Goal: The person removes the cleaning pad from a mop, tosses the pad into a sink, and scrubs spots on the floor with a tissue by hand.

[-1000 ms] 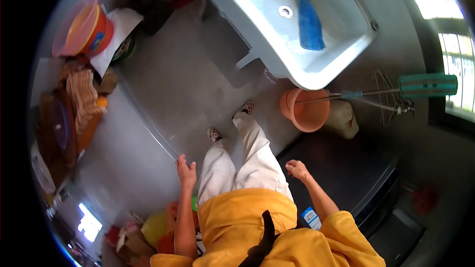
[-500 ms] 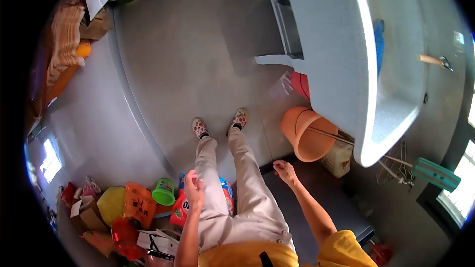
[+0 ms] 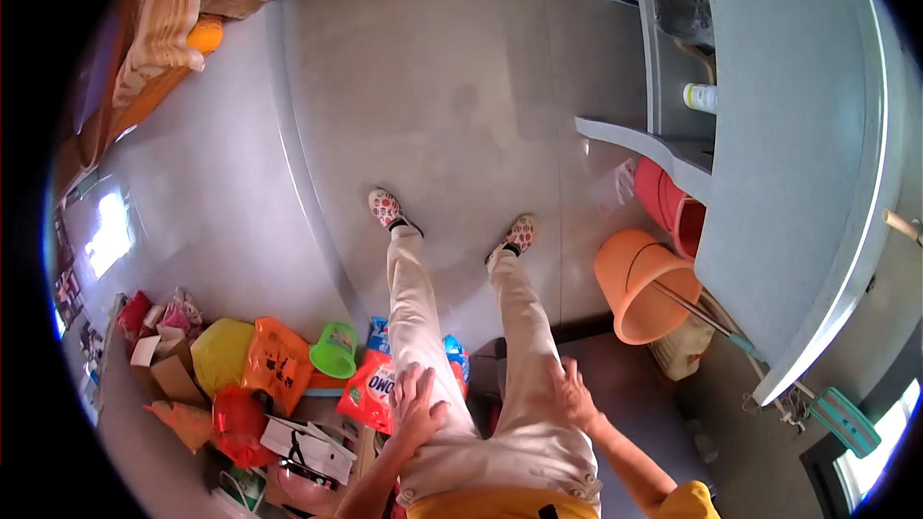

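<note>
My left hand (image 3: 416, 411) is at my left thigh on the pale trousers (image 3: 420, 288), fingers stretched and thumb apart, holding nothing. Beside it lies a red OMO detergent bag (image 3: 367, 394). At my right thigh, my right hand (image 3: 577, 397) has its fingers extended and somewhat apart, with nothing in them; it seems to touch the trouser leg. The patterned shoes (image 3: 386, 207) stand on the grey floor, feet apart.
On the right are an orange bucket (image 3: 635, 298) with a stick in it, a red bucket (image 3: 663, 197) and a pale sink counter (image 3: 788, 154) over shelves. Left are a green tub (image 3: 334, 351), an orange bag (image 3: 277, 360), a yellow bag (image 3: 226, 358) and a cardboard box (image 3: 173, 365).
Both hands have come down from in front of me to my thighs. The feet stand further apart, and the view has shifted so the sink basin no longer shows.
</note>
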Demonstrator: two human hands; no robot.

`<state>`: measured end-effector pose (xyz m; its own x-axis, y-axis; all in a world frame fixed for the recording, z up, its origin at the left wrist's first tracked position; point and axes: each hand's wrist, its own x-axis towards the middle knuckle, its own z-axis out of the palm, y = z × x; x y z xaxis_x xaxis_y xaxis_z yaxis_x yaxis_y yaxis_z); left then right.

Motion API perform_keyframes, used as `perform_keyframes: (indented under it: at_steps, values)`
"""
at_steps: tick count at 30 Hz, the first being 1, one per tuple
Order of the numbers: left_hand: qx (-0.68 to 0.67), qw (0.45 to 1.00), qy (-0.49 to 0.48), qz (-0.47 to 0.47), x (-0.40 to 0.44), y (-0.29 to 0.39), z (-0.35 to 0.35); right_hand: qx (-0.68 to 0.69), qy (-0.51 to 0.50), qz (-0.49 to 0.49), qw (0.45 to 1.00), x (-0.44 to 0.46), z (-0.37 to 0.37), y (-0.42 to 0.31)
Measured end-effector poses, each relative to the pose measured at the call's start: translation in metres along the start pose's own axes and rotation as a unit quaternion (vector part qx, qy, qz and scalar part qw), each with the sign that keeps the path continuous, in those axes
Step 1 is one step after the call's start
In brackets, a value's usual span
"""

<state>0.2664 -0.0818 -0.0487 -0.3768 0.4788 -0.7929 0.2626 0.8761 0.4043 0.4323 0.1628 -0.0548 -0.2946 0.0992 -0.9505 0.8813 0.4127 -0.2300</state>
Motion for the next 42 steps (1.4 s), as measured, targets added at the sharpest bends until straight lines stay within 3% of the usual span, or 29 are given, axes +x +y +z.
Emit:
perform_keyframes:
  at_steps: [2,6,7,11,14,15,17,19,20,22,24,25,26,27,28,30,32,35,36,37,38,40,42]
  values:
    - [-0.008,0.999,0.001,0.033,0.003,-0.018,-0.011,0.019,-0.014,0.02,1.0,-0.016,0.004,-0.031]
    - [-0.025,0.997,0.031,0.064,0.016,-0.054,-0.051,0.0,0.044,0.033,0.998,-0.012,0.016,-0.086]
    - [-0.02,0.996,0.061,0.067,0.017,-0.056,-0.069,-0.028,0.105,0.044,0.993,-0.01,0.028,-0.097]
    - [-0.041,0.992,0.051,0.109,0.025,-0.089,-0.11,-0.092,0.157,0.042,0.982,-0.001,0.042,-0.133]
    - [-0.029,0.993,-0.057,0.102,0.017,-0.102,-0.136,-0.055,0.211,-0.08,0.973,-0.004,0.035,-0.15]
    - [-0.057,0.991,-0.017,0.123,0.004,-0.108,-0.131,-0.027,0.153,-0.061,0.986,-0.014,0.026,-0.163]
    - [-0.074,0.985,-0.143,0.057,-0.03,-0.107,-0.146,0.029,0.04,-0.02,0.999,-0.039,-0.004,-0.184]
    - [-0.061,0.988,-0.122,0.072,-0.059,-0.101,-0.173,0.11,-0.099,-0.095,0.984,-0.081,-0.027,-0.184]
    - [-0.054,0.987,-0.12,0.093,-0.078,-0.126,-0.162,0.045,-0.14,-0.099,0.984,-0.1,-0.038,-0.18]
    - [-0.043,0.984,-0.114,0.128,-0.106,-0.173,-0.139,0.231,-0.202,-0.05,0.95,-0.107,-0.053,-0.157]
    - [-0.301,0.936,-0.165,-0.073,-0.058,-0.128,-0.182,0.229,-0.265,-0.037,0.936,-0.079,-0.08,-0.17]
    - [-0.412,0.89,-0.165,-0.109,-0.049,-0.143,-0.177,0.326,-0.336,0.025,0.883,-0.064,-0.071,-0.156]
    - [-0.51,0.755,-0.236,-0.337,-0.025,-0.132,-0.211,0.401,-0.334,0.008,0.853,-0.048,-0.071,-0.149]
    - [-0.555,0.651,-0.236,-0.461,0.002,-0.128,-0.233,0.405,-0.372,0.013,0.835,-0.031,-0.078,-0.145]
    - [-0.573,0.625,-0.212,-0.486,0.015,-0.145,-0.238,0.407,-0.406,0.018,0.818,-0.009,-0.087,-0.138]
    - [-0.555,0.724,-0.106,-0.394,0.031,-0.229,-0.238,0.554,-0.454,0.143,0.683,0.022,-0.104,-0.113]
    - [-0.522,0.787,0.0,-0.33,0.073,-0.313,-0.238,0.542,-0.412,0.109,0.724,0.072,-0.093,-0.052]
    - [-0.483,0.835,0.12,-0.234,0.19,-0.404,-0.25,0.487,-0.146,0.193,0.839,0.152,-0.104,-0.005]
    - [-0.472,0.847,0.146,-0.194,0.24,-0.424,-0.254,0.449,-0.08,0.237,0.858,0.189,-0.094,0.031]
    - [-0.466,0.858,0.158,-0.146,0.293,-0.435,-0.257,0.495,-0.003,0.275,0.824,0.229,-0.077,0.073]
    - [-0.387,0.876,0.231,-0.172,0.347,-0.415,-0.259,0.467,0.102,0.267,0.837,0.265,-0.072,0.088]
    - [-0.283,0.909,0.289,-0.1,0.43,-0.282,-0.27,0.5,0.173,0.235,0.816,0.334,-0.066,0.144]
    - [-0.265,0.933,0.241,-0.038,0.495,-0.254,-0.267,0.466,0.256,0.232,0.815,0.401,-0.06,0.186]
